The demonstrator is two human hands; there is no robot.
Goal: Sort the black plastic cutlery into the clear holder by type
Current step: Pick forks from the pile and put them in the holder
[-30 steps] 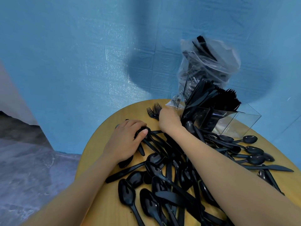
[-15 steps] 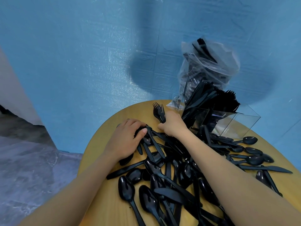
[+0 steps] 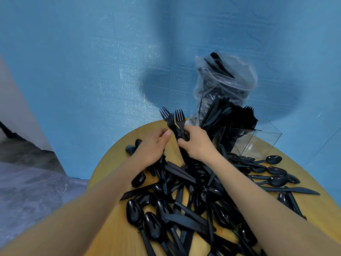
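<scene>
My right hand grips a small bunch of black plastic forks by their handles, tines up, above the far side of the pile. My left hand hovers just left of the forks, fingers relaxed, thumb tip close to the handles and holding nothing. A heap of black spoons, knives and forks covers the round wooden table. The clear holder stands at the back right; its left compartments are packed with black cutlery, its right compartment looks bare.
A clear plastic bag with more black cutlery stands behind the holder against the blue wall. Several spoons lie in a row at the right, with a knife below them. The table's left edge drops to a grey floor.
My right hand lifted the forks off the table and stood them upright. My left hand left the pile of cutlery it pressed on and rose toward the forks.
</scene>
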